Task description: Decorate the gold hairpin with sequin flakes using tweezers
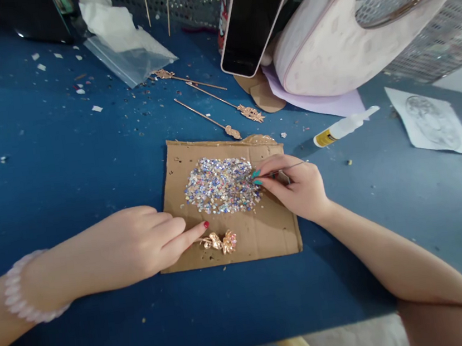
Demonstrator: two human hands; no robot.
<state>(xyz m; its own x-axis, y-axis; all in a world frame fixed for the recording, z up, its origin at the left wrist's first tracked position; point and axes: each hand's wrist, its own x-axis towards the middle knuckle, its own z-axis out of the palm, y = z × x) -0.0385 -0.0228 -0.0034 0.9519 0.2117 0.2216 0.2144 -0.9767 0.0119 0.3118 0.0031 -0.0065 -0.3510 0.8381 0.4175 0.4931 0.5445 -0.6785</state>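
My left hand [147, 242] lies low over the left edge of a cardboard sheet [280, 234], its index finger stretched out and the other fingers curled, thumb hidden. The stem of a rose-gold flower hairpin [216, 242] runs under that hand; its flower head with pink stones lies on the cardboard by the fingertip. In my right hand [297, 184], thumb and index finger pinch slim metal tweezers [275, 173]. Their tips reach the right edge of a heap of small glittering rhinestones [222, 185], mostly silver and blue. Whether the tips hold a stone is too small to tell.
Behind the cardboard lie several rose-gold hairpins [251, 113] and a zip bag [128, 59]. A glue bottle [343, 127] lies to the right, near a printed paper [430, 120]. A phone [256, 18] and a white handbag [324, 43] stand at the back of the blue table [67, 176].
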